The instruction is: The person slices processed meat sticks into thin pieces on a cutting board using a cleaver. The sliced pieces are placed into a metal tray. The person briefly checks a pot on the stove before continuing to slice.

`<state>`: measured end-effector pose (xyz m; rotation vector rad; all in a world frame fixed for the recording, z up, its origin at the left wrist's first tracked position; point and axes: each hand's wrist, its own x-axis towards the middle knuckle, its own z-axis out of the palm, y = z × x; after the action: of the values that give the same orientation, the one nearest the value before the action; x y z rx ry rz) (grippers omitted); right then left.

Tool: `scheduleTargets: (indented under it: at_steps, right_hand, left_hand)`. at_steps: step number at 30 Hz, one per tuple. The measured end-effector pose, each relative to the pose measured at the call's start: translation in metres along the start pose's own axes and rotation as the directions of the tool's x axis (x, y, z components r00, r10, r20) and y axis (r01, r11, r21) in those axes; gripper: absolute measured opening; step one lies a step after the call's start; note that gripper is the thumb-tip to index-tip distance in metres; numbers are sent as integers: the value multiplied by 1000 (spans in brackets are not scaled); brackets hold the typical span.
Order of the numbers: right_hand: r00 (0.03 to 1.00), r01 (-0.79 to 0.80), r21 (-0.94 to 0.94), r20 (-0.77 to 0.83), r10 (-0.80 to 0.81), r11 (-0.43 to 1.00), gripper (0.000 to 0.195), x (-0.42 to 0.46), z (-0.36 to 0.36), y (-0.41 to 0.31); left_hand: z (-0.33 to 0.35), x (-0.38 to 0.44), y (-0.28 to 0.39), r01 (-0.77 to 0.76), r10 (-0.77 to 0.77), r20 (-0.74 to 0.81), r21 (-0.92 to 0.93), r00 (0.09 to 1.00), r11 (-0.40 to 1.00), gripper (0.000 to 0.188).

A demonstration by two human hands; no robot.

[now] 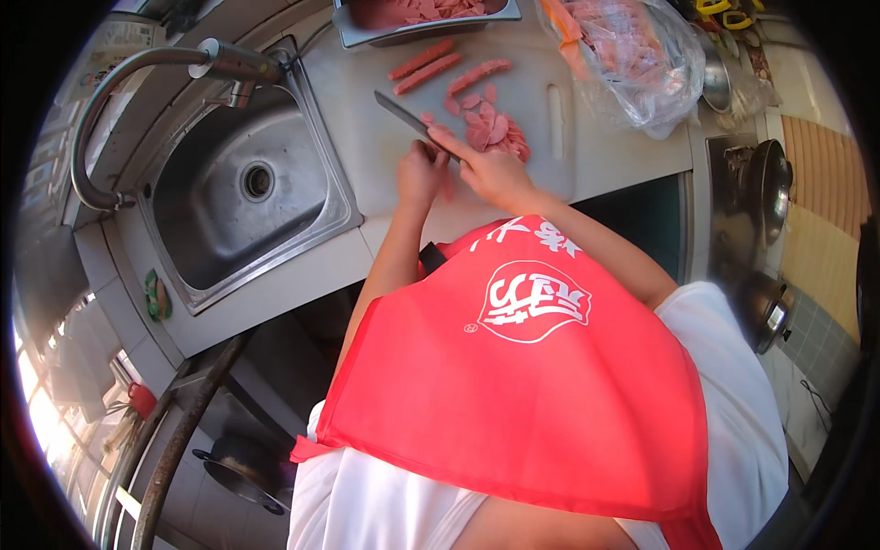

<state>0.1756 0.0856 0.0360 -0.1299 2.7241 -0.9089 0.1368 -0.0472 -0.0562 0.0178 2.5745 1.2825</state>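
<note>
My right hand [498, 175] grips a kitchen knife [401, 112], its forefinger laid along the blade, which points to the far left. Close beside it, the bent fingers of my left hand [419, 173] hold a pink sausage [447, 187], mostly hidden by the hands. Both hands are over a white cutting board [550, 180]. Beyond the knife lies a heap of thin oval sausage slices [496, 130], with a few loose ones around it. Two whole sausages [427, 73] lie side by side at the far part of the board, and another sausage [479, 74] lies to their right.
A metal pan [433, 34] with sliced sausage stands behind the board. At right is a clear plastic bag [639, 69] of sausages beside a metal bowl [716, 75]. Left is a steel sink [302, 199] with a curved tap [89, 124]. Pots [763, 313] stand farther right.
</note>
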Motion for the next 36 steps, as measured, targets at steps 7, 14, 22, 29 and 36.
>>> scheduleTargets:
  at_steps: [7, 14, 22, 29, 36]
  right_hand:
    - [996, 36, 44, -78, -33, 998, 59, 5, 4, 7]
    - [993, 69, -9, -98, -70, 998, 59, 11, 15, 9]
    - [989, 90, 79, -122, -80, 993, 59, 10, 16, 5]
    - [999, -10, 17, 33, 10, 1000, 62, -11, 1, 0]
    - [1000, 12, -14, 12, -11, 1000, 63, -12, 0, 5]
  left_hand:
    - [-2, -3, 2, -32, 31, 27, 32, 999, 999, 27]
    - [0, -5, -3, -72, 71, 12, 39, 997, 997, 29]
    - [0, -8, -5, -28, 29, 30, -29, 999, 999, 29]
    - [11, -15, -7, -20, 17, -27, -85, 999, 996, 29]
    - [7, -12, 0, -14, 14, -15, -12, 1000, 1000, 28]
